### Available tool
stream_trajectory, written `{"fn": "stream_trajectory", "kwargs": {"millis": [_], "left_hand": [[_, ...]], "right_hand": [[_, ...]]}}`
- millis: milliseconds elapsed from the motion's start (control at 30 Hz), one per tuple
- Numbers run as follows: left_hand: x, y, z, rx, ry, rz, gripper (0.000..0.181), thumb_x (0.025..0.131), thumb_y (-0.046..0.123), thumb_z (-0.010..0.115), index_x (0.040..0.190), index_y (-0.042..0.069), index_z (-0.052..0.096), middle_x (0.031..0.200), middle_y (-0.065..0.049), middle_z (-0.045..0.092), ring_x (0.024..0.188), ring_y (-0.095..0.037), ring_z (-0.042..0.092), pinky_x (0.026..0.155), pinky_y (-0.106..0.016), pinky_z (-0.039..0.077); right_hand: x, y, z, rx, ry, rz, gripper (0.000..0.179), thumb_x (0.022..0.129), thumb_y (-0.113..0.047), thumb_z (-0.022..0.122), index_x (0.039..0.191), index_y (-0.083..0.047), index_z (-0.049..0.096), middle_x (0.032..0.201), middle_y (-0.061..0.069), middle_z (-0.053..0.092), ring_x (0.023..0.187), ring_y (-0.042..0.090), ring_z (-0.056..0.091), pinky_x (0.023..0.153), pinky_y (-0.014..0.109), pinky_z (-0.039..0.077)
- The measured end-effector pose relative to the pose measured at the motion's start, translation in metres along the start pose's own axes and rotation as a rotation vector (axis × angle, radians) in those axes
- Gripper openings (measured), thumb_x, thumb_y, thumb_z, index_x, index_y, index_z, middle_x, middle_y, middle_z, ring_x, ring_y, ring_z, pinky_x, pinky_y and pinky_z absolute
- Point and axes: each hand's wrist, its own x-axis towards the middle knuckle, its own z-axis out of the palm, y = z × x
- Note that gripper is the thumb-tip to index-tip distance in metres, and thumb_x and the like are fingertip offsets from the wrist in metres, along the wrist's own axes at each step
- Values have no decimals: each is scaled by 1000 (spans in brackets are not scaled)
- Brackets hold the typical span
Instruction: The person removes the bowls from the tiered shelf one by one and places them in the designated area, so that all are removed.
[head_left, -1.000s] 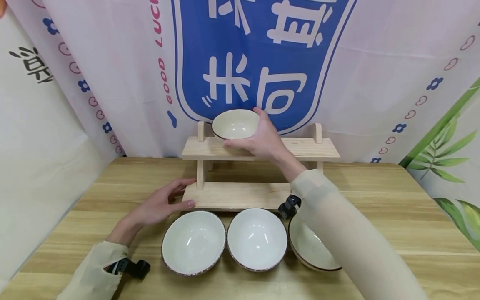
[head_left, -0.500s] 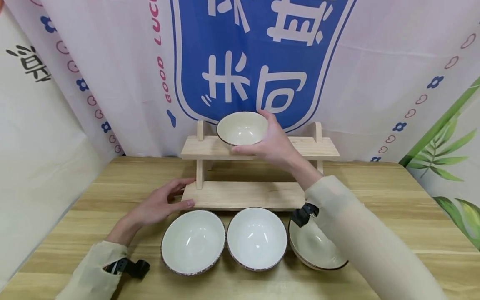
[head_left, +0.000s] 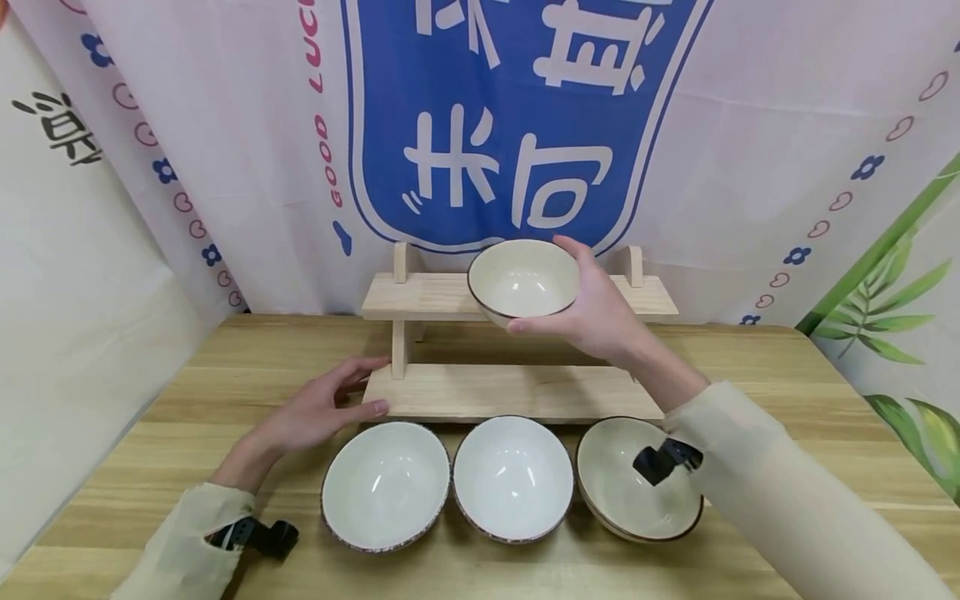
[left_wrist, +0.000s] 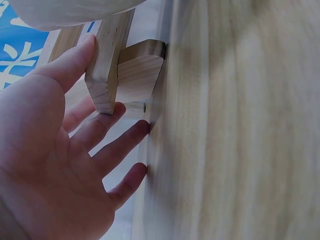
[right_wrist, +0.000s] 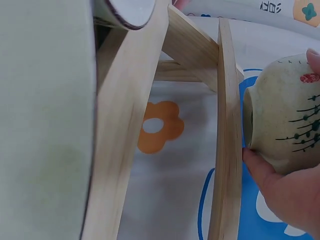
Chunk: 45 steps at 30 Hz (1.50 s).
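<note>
My right hand (head_left: 600, 312) holds a small cream bowl (head_left: 521, 279) with a dark rim by its right side, thumb low in front, fingers at the back. The bowl tilts toward me and overlaps the upper shelf of a two-tier wooden rack (head_left: 480, 392). In the right wrist view, the bowl's outside (right_wrist: 285, 120) shows dark sprigs and a red mark; its foot is close to the shelf board. My left hand (head_left: 322, 408) grips the left end of the lower shelf. In the left wrist view, the thumb lies on the board (left_wrist: 105, 65) with other fingers spread beyond it.
Three larger bowls stand in a row before the rack: a left bowl (head_left: 386, 485) and a middle bowl (head_left: 513, 479), both white inside with speckled rims, and a cream right bowl (head_left: 626, 500), partly behind the wrist camera. A printed curtain (head_left: 262, 167) hangs behind the wooden table (head_left: 757, 400).
The right hand has moved the small bowl rightward and down, nearer to me, from the back of the upper shelf to its front. The left hand has stayed in place.
</note>
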Motion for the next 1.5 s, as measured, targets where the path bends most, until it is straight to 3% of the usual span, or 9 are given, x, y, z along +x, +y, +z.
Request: {"fn": "stream_trajectory", "kwargs": {"millis": [233, 667, 933, 1133, 1400, 1500], "left_hand": [[-2, 1, -1, 0, 2, 0, 68, 104, 39, 70, 162, 18, 42, 164, -22, 46, 148, -47, 48, 117, -67, 42], [-4, 0, -1, 5, 0, -12, 70, 103, 40, 70, 162, 18, 41, 164, -22, 46, 148, -47, 48, 118, -67, 42], [-5, 0, -2, 7, -1, -23, 70, 103, 41, 70, 162, 18, 41, 165, -22, 46, 149, -48, 47, 118, -67, 41], [-4, 1, -2, -2, -4, -21, 69, 103, 41, 70, 162, 19, 41, 165, -22, 45, 149, -48, 46, 118, -67, 41], [-3, 3, -1, -5, -2, -42, 72, 102, 44, 71, 163, 21, 41, 164, -21, 47, 148, -47, 48, 118, -67, 41], [-2, 2, 0, -22, -6, -46, 72, 101, 44, 72, 162, 21, 41, 163, -21, 48, 148, -46, 48, 118, -66, 42]], "right_hand": [[-20, 7, -12, -16, -10, -27, 129, 71, -33, 101, 169, -24, 17, 164, 12, 37, 137, 34, 56, 112, 54, 53], [-53, 20, -30, -16, -18, -104, 123, 73, -19, 99, 168, -20, 21, 160, 11, 41, 135, 35, 58, 111, 52, 51], [-73, 36, -45, -30, -31, -115, 123, 74, -14, 98, 168, -19, 19, 159, 11, 40, 133, 36, 56, 98, 17, 52], [-89, 47, -59, -11, -38, -90, 124, 75, -10, 97, 169, -24, 17, 158, 14, 41, 131, 38, 56, 93, 15, 54], [-111, 70, -80, -60, -10, -114, 125, 73, 0, 95, 169, -26, 20, 152, 14, 42, 114, 7, 64, 85, 19, 60], [-120, 80, -88, -55, -12, -115, 124, 74, 4, 93, 169, -28, 20, 149, 11, 42, 110, 3, 66, 83, 22, 62]]}}
